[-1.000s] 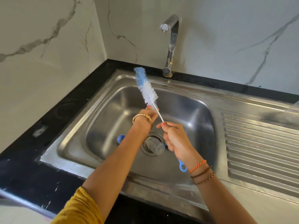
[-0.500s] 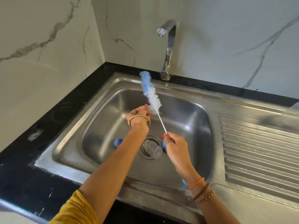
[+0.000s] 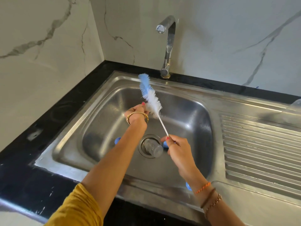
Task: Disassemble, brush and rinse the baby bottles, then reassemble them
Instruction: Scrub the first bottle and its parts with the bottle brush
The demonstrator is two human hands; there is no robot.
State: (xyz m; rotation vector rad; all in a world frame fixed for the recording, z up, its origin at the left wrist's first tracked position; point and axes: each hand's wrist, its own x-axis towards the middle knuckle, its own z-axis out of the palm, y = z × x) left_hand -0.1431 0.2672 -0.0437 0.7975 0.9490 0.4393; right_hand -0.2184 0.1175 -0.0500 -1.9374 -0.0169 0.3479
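My right hand (image 3: 176,148) grips the thin white stem of a bottle brush (image 3: 150,95), whose blue and white bristles point up and away over the basin. The brush's blue handle end (image 3: 188,186) shows below my right wrist. My left hand (image 3: 137,114) pinches a small pale bottle part (image 3: 146,108) against the base of the bristles; my fingers mostly hide it. A clear bottle (image 3: 153,148) lies on its side over the drain. Blue bottle pieces lie beside it, one (image 3: 117,140) to its left and one (image 3: 165,144) to its right.
The steel sink (image 3: 192,111) sits in a black counter (image 3: 24,168) in a marble-walled corner. A chrome tap (image 3: 168,46) stands behind the basin, with no water running. The ribbed drainboard (image 3: 260,144) stretches to the right, with a clear object (image 3: 296,103) at its far edge.
Both hands and the brush have stayed together over the basin and sunk slightly. My left hand has shifted a little left at the base of the bristles.
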